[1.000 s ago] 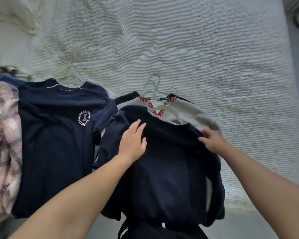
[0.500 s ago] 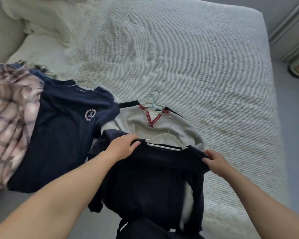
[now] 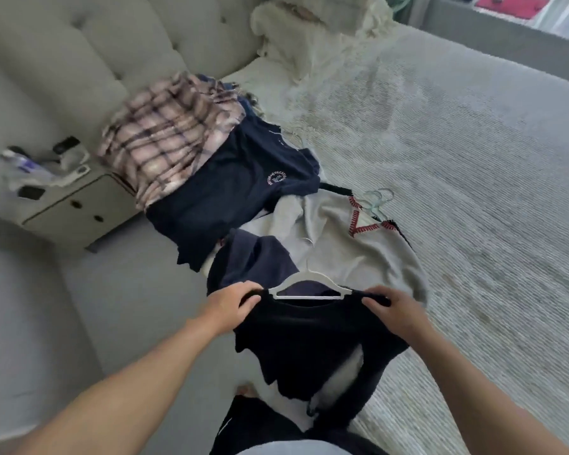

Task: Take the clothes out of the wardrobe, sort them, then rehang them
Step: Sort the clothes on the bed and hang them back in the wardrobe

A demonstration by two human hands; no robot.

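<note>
We now lift the dark sweater (image 3: 312,336) off the bed's (image 3: 473,152) near edge, left hand (image 3: 232,305) and right hand (image 3: 396,311) pinching its shoulders (white hanger (image 3: 304,284) inside), ready for rehanging.

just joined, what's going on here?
A person is sorting clothes on a bed. Both hands grip the shoulders of a dark top on a white hanger, left hand at one shoulder, right hand at the other. Beyond it lie a grey sweater, a navy tee and a plaid shirt.
</note>
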